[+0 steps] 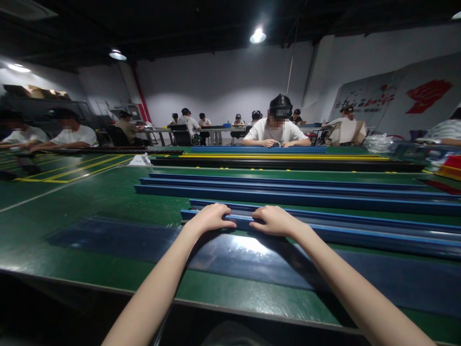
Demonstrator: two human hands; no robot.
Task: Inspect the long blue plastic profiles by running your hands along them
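Note:
A long blue channel-shaped rail lies across the green table in front of me, its left end near the middle. My left hand rests on that left end, fingers curled over the rail's near edge. My right hand sits just to its right on the same rail, fingers curled over the edge too. Both hands press down on the rail, thumbs toward each other. A dark blue mat lies under my forearms.
Two more blue rails lie parallel farther back. Beyond them are black and yellow rails. A person in a white shirt sits across the table. Other people sit at the left and at far tables.

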